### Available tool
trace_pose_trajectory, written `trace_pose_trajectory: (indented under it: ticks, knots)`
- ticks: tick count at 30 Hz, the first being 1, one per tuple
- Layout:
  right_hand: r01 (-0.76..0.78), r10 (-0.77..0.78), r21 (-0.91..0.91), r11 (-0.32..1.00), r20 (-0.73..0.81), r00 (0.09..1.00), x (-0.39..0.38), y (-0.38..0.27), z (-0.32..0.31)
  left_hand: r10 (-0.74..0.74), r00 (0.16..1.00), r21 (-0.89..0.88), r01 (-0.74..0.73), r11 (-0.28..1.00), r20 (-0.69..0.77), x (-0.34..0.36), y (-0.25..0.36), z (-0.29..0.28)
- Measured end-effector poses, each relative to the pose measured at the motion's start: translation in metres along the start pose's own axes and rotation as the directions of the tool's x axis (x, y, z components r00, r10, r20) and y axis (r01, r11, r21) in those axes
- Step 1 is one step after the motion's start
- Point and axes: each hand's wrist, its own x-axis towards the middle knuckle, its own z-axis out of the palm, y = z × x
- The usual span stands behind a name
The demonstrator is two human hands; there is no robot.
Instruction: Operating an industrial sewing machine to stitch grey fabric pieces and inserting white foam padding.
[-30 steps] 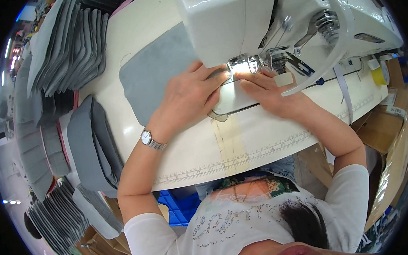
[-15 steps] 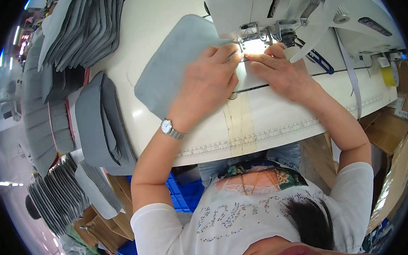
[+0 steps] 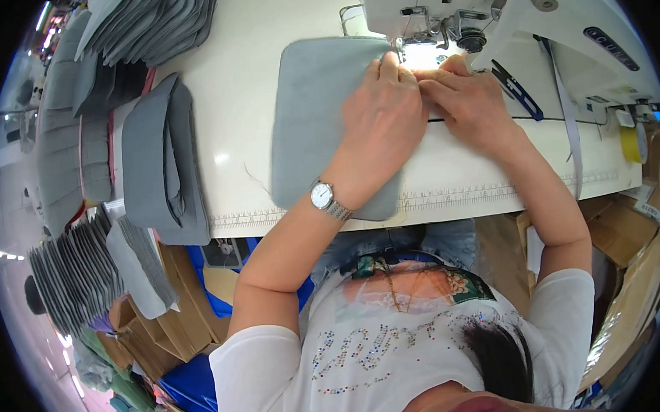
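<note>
One grey panel (image 3: 307, 111): flat on the table (image 3: 231, 137), 9 o'clock from the left hand (image 3: 385, 119), long axis 12-to-6.
Left hand: nearer, fingers curled over its edge; pinching or pressing, cannot tell.
Right hand (image 3: 475, 107): 3 o'clock, fingers bunched; hold hidden.

Part of the grey fabric panel (image 3: 308, 118) is covered by the left hand (image 3: 385, 119). At the sewing machine (image 3: 409, 0), the needle cannot be made out; the machine's top is cut off by the view's far edge, as is the fabric stack (image 3: 153, 26) at far left.
</note>
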Motion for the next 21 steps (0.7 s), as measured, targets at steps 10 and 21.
trace_pose_trajectory:
  ticks: [10,21]
  knots:
    - [0.0,0.0,0.033,0.999,-0.013,1.0,-0.003,0.006,-0.019,0.247,0.968,-0.265,-0.226,0.937,0.05,-0.035,-0.047,-0.05]
    - [0.201,-0.198,0.392,0.898,-0.051,0.979,-0.053,-0.085,-0.028,0.512,0.838,-0.432,-0.397,0.81,0.19,-0.097,-0.033,-0.063]
